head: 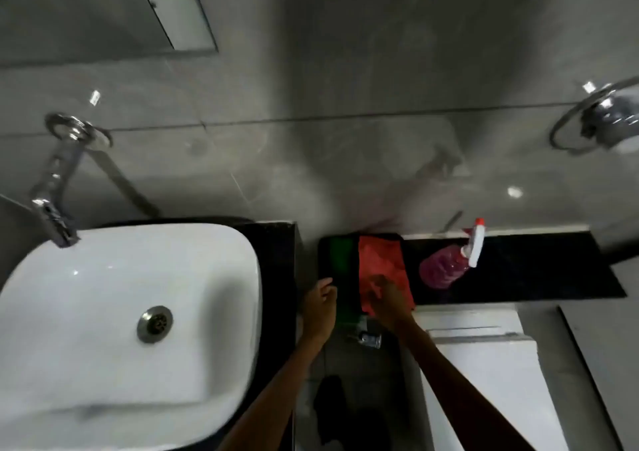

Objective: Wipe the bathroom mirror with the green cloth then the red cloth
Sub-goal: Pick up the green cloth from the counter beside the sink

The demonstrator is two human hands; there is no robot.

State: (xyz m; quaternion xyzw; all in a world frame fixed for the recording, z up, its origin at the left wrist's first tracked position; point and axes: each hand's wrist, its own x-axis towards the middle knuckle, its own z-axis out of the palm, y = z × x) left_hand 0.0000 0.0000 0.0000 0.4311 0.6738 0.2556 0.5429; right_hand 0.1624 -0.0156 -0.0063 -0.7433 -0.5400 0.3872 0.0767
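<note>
My right hand (389, 298) presses flat, grip wide, on the red cloth (380, 264); my left hand (321, 307), loosely curled, holds the dark tray's (325, 260) edge beside the green cloth (340, 257).

Grey glossy wall tiles (345, 87) caught small light glints, white basin (103, 312) sat in a black bench (276, 260), chrome tap (55, 191) projected from the wall, chrome ring holder (594, 122) hung at right, dark floor (345, 398) lay below.

The spray bottle (446, 266) stands just right of the red cloth (382, 271); the ledge (553, 267) beyond lies bare.
</note>
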